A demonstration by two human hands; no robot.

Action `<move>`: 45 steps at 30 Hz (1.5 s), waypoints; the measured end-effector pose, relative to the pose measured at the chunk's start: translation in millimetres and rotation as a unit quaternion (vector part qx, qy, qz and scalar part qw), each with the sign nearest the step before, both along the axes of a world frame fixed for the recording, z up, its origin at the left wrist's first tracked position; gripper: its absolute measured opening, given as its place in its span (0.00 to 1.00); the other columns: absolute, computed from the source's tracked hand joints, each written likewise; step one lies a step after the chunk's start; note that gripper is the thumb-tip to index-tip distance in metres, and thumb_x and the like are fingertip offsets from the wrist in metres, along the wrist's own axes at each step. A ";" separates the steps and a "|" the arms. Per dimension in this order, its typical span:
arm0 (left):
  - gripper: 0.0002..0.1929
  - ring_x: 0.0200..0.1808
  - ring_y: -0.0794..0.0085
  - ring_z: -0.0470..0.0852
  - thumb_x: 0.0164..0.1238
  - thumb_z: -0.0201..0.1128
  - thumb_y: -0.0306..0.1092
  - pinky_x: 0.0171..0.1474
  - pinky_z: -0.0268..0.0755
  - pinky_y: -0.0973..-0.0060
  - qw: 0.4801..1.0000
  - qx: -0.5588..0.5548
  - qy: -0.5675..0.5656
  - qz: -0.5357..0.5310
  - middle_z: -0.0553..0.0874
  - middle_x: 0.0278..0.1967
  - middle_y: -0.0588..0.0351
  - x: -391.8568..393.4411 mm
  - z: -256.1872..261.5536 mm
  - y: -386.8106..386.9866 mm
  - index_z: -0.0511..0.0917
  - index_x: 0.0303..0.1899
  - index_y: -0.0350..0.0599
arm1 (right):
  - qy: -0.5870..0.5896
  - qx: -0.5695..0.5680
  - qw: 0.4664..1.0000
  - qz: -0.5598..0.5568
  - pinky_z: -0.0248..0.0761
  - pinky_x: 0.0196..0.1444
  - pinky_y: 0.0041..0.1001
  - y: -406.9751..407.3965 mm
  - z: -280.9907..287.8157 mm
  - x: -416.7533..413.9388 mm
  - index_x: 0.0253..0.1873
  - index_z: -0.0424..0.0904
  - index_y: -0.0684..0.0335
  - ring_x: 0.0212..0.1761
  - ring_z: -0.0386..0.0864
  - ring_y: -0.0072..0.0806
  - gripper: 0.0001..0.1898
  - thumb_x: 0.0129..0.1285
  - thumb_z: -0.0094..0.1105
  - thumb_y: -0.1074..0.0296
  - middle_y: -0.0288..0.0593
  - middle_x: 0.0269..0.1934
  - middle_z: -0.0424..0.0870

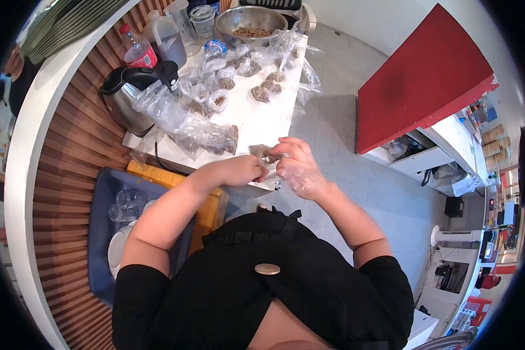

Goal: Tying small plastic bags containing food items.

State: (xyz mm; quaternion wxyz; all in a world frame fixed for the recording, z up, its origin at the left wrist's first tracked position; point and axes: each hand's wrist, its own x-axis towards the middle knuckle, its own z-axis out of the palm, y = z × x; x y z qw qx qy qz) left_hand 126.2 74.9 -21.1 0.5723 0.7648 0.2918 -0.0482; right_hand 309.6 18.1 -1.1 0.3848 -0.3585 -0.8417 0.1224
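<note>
At the near end of the white table (245, 122), my left hand (240, 170) and my right hand (299, 168) both grip a small clear plastic bag (262, 153) with brown food in it. Clear plastic film clings to the palm side of my right hand. Further up the table lie several knotted bags of brown food (261, 93), some open-topped bags (218, 100) and a heap of clear plastic bags (170, 113). A steel bowl (251, 19) with brown crumbly food stands at the far end.
A steel kettle (129, 100), a red-capped bottle (139, 48), a plastic jug (166, 39) and a lidded tub (202, 22) line the table's left side. Below left, a blue-grey bin (98, 245) holds glass jars and white dishes, beside a yellow crate (205, 214). A red-topped counter (415, 83) stands right.
</note>
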 end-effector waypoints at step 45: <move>0.40 0.65 0.72 0.43 0.57 0.48 0.36 0.64 0.32 0.76 0.817 -0.210 -0.455 0.286 0.47 0.63 0.50 49.2 -20.4 -31.2 0.30 0.64 0.36 | 0.380 -0.119 0.899 -0.185 0.72 0.34 0.19 32.8 -52.3 -28.1 0.42 0.73 0.67 0.33 0.78 0.25 0.11 0.51 0.53 0.82 0.41 0.35 0.75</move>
